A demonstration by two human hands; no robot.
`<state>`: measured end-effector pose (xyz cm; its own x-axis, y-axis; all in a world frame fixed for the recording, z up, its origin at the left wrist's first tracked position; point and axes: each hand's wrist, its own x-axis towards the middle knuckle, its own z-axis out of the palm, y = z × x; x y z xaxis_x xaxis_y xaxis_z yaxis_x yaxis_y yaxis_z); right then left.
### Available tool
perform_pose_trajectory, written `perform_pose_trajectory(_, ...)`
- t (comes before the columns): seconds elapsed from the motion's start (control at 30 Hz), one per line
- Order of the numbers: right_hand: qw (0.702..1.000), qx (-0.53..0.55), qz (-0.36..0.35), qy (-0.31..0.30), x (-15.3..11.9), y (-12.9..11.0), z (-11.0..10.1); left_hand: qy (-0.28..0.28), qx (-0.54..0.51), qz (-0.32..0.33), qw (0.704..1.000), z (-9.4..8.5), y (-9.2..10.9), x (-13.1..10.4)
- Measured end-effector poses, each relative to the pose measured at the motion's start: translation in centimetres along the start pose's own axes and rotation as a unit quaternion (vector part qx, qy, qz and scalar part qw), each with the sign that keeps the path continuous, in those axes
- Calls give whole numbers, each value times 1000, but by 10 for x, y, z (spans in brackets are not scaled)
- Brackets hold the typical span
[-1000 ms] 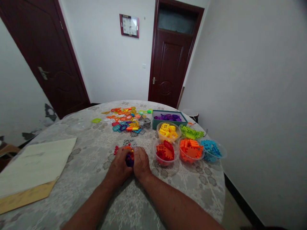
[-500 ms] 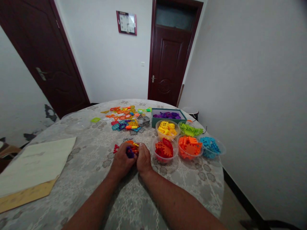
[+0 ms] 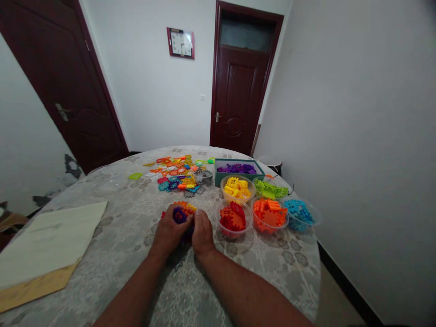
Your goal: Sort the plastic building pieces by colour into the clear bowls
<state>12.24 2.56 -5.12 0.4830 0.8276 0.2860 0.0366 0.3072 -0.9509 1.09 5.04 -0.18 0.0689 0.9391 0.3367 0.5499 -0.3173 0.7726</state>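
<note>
My left hand (image 3: 167,232) is closed around purple plastic building pieces (image 3: 179,215), gear-edged like the loose ones on the table. Pressed close on the other side, my right hand (image 3: 203,232) has its fingers curled against the same purple cluster, and its fingertips are partly hidden. Just beyond the hands lie orange building pieces (image 3: 181,205), with bits of yellow and red among them. A small dark toothed piece (image 3: 180,264) rests on the tablecloth below my wrists.
Right of my hands stand clear bowls of red (image 3: 234,234), orange (image 3: 270,227), yellow (image 3: 238,197), green (image 3: 271,188) and blue pieces (image 3: 299,213). Behind them is a green box (image 3: 223,181) of purple pieces. A mixed pile (image 3: 175,169) lies farther back; paper sheets (image 3: 51,245) lie left.
The view has tilted slightly upward. More of the purple cluster now shows between my hands, and the orange and yellow pieces sit beyond my fingers. The bowls have stayed in place.
</note>
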Motion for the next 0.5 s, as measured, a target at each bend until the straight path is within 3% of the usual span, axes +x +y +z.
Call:
perform_pose_trajectory(0.17,1000,-3,24,0,4,0,-2,30,-15,-14,999,-6,3,-2)
perform_pose_trajectory(0.3,1000,1,29,6,7,-5,-7,49,-70,-63,994,-10,11,-6)
perform_pose_trajectory(0.43,998,36,52,7,9,-6,-10,91,-158,-109,977,-9,16,-11)
perform_pose_trajectory(0.5,994,62,87,5,11,-4,-10,79,-243,-140,957,-5,17,-13)
